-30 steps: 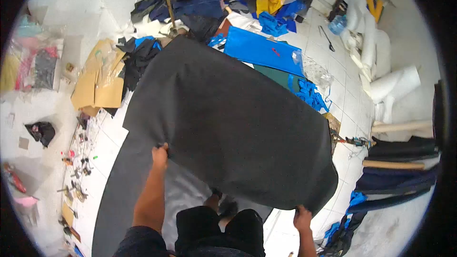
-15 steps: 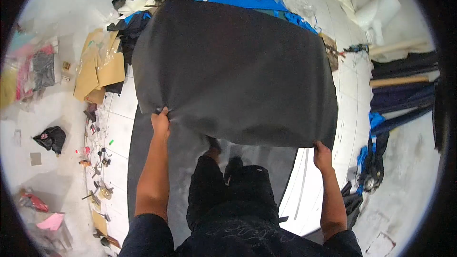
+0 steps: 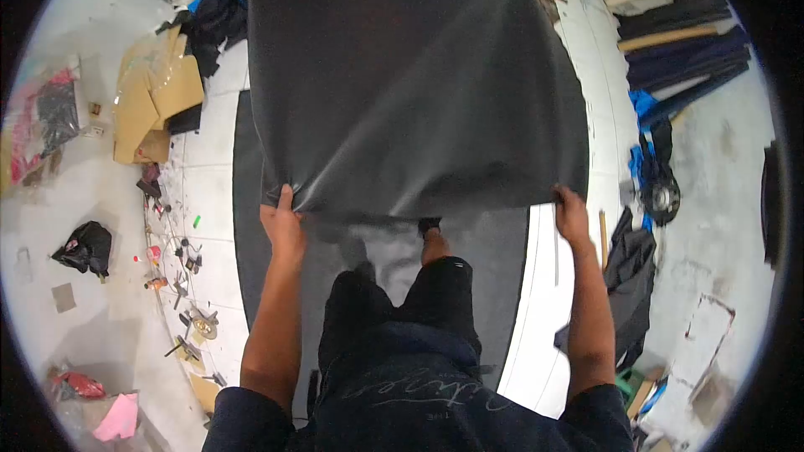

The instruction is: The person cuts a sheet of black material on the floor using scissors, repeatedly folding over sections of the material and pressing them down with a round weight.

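A wide sheet of black fabric (image 3: 402, 84) stretches out in front of me, its near edge lifted between both hands. My left hand (image 3: 284, 219) is closed on the near left corner, thumb on top, and creases fan out from that grip. At the near right corner, my right hand (image 3: 571, 211) pinches the same edge. Beneath the raised part, more black material (image 3: 251, 226) lies flat on the white tiles, with my feet on it. Whether it is the same piece folded under cannot be told.
Brown cardboard (image 3: 159, 92) leans at the left, with small tools and clamps (image 3: 201, 325) along the floor below it. A black plastic bag (image 3: 85, 247) lies further left. On the right are dark fabric rolls (image 3: 682, 54) and dark cloth (image 3: 628, 276).
Both hands have kept their hold on the fabric. My view has shifted backward, and the sheet now hides most of the blue items at the far end. Its surface shows sharper diagonal creases.
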Available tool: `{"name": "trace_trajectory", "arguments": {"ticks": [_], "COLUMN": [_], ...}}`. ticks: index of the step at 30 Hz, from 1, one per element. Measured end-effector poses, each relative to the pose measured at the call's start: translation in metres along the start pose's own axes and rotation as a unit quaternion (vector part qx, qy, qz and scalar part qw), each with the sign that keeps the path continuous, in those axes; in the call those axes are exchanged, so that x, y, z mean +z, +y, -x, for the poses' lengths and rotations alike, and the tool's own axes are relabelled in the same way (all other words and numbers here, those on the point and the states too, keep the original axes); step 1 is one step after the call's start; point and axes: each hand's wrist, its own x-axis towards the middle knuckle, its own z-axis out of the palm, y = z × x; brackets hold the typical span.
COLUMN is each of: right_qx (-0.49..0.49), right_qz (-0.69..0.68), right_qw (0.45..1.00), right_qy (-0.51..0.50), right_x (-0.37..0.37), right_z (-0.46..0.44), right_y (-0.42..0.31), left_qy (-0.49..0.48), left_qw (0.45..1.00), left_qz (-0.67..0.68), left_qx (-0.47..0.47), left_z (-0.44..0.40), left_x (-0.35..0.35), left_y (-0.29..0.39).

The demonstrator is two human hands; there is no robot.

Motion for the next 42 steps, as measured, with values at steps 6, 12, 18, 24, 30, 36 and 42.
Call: {"name": "trace_trajectory", "arguments": {"ticks": [6,12,18,24,30,36,42], "right_qx": [0.032,0.043,0.074,0.062,0.057,0.023,0.052], "right_qz": [-0.012,0.001,0.043,0.026,-0.051,-0.068,-0.051], "right_qw": [0.999,0.998,0.995,0.997,0.996,0.997,0.99], "right_qy": [-0.03,-0.055,-0.05,-0.041,-0.034,-0.04,-0.117], "right_x": [-0.018,-0.037,-0.043,-0.038,-0.037,-0.024,-0.054], "right_z": [0.063,0.132,0.212,0.329,0.46,0.59,0.697], "right_y": [-0.07,-0.092,-0.075,-0.035,-0.007,-0.005,-0.031], "left_qy": [-0.04,-0.043,-0.082,0.004,-0.013,-0.001,0.071], "left_qw": [0.995,0.996,0.969,0.997,0.992,0.997,0.997], "left_qz": [0.096,0.084,-0.15,0.031,0.032,0.024,0.026], "left_qx": [0.008,0.002,0.175,0.068,0.125,0.076,0.027], "left_z": [0.054,0.111,0.151,0.203,0.279,0.354,0.452], "left_x": [-0.067,-0.117,-0.165,-0.216,-0.278,-0.385,-0.456], "left_y": [-0.031,-0.05,-0.088,-0.118,-0.156,-0.21,-0.243]}}
